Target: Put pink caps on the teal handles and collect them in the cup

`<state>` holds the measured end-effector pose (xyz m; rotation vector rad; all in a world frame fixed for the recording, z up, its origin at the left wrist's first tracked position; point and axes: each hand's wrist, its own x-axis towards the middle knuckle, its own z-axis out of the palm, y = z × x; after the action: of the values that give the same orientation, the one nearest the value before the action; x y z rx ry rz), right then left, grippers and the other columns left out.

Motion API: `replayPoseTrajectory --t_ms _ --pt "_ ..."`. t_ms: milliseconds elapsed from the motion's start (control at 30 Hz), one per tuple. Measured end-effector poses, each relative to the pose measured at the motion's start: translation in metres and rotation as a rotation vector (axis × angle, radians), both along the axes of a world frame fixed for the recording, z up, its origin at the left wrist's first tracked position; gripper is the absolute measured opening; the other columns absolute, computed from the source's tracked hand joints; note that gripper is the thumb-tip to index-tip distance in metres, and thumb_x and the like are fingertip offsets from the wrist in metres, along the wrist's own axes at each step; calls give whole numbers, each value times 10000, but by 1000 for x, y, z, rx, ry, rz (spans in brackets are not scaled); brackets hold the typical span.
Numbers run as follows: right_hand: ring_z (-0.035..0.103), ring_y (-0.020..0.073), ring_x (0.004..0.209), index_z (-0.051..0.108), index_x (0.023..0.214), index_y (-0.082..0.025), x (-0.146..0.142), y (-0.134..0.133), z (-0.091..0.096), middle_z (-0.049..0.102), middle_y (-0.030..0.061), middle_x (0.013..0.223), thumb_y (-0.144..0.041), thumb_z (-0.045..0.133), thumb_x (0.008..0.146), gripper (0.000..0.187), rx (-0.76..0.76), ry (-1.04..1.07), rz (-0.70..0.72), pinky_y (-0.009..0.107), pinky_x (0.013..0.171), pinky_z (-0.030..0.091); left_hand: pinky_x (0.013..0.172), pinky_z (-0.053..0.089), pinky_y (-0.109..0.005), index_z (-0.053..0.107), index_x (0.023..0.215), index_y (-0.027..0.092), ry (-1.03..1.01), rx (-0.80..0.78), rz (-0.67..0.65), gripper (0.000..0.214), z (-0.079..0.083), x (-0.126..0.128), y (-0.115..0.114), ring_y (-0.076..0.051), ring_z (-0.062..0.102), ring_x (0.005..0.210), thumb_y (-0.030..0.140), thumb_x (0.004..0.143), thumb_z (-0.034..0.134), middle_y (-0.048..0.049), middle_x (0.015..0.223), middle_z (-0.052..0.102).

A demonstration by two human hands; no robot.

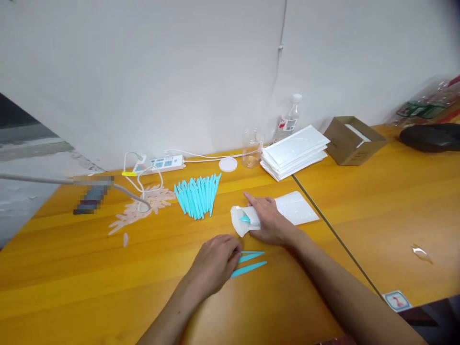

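Observation:
My right hand (pixel 268 218) grips a white padded mailer (pixel 296 208) lying on the table. The mailer's mouth gapes to the left, and a teal tapered stick (pixel 245 218) shows inside it. Below and to the left, my left hand (pixel 219 261) is closed, its fingers curled over the ends of slim teal tapered sticks (pixel 251 257). Their points stick out to the right; the ends under the fingers are hidden. A fanned pile of similar teal sticks (pixel 197 196) lies beyond my left hand.
Pale pink pieces (pixel 143 208) are scattered at left beneath a cable. Behind stand a power strip (pixel 167 163), a clear jar (pixel 252 148), a round lid (pixel 228 165), a water bottle (pixel 288 120), stacked white mailers (pixel 294 151) and a cardboard box (pixel 347 143). A spill (pixel 421 253) sits at right.

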<state>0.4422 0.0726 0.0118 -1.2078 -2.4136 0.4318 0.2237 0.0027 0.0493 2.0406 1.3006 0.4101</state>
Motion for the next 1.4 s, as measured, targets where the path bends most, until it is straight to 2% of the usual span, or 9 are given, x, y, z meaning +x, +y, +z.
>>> replayPoseTrajectory --t_ms 133,267,467,700,800,1000,1167,1267,1400 --pt "512 342 1183 111 1564 -181 3 1 1 555 180 1314 -314 649 785 956 -23 98 -23 527 1033 291 666 553 -277 529 1308 279 -531 -117 384 459 17 -26 6 -142 653 700 328 863 630 -9 890 633" --pt "515 314 1172 113 1560 -216 -1 0 0 564 141 1287 -300 673 769 973 -30 168 -18 504 1044 297 725 606 -316 378 1389 321 -928 -81 714 732 11 -21 20 -136 711 697 341 765 760 48 870 589" --pt "531 302 1140 148 1548 -195 -5 -2 0 582 134 1232 -341 697 767 966 -39 191 -2 481 1032 308 792 610 -354 297 1414 353 -1083 -86 798 753 -14 23 28 -135 732 714 369 799 731 55 873 609" --pt "536 307 1147 153 1543 -172 -6 -3 1 569 156 1259 -340 682 777 945 -54 172 10 486 1031 288 798 598 -392 356 1248 297 -1095 -106 901 514 -25 19 26 -169 744 751 420 855 663 26 880 680" --pt "534 303 1151 140 1543 -165 -9 -2 -1 578 151 1231 -337 677 783 946 -32 186 24 477 1025 294 791 579 -382 525 1160 224 -897 -108 843 334 -35 27 22 -188 723 814 451 917 552 -31 889 700" --pt "526 317 1140 162 1536 -123 -11 -4 0 588 173 1223 -336 657 790 921 29 82 54 500 1023 298 809 474 -354 767 978 237 -42 215 421 250 -33 38 13 -211 612 886 313 924 534 -59 867 649" --pt "482 366 1194 207 1534 -99 -8 -3 0 544 214 1324 -375 665 751 948 72 -55 35 585 1087 185 710 447 -290 748 993 258 84 132 234 229 -10 15 -2 -176 626 792 315 928 536 -21 834 673" --pt "496 363 1165 222 1530 -85 -6 -1 -3 566 217 1293 -358 660 746 939 58 -77 34 570 1067 219 704 442 -293 751 859 282 193 85 60 137 -9 13 -11 -197 648 856 277 864 614 -6 921 696" --pt "506 355 1150 224 1525 -78 -4 0 -5 563 218 1297 -342 650 749 923 58 -56 18 544 1041 260 735 463 -317 725 833 248 168 83 2 155 -6 11 -11 -211 647 860 210 862 578 -23 889 692"
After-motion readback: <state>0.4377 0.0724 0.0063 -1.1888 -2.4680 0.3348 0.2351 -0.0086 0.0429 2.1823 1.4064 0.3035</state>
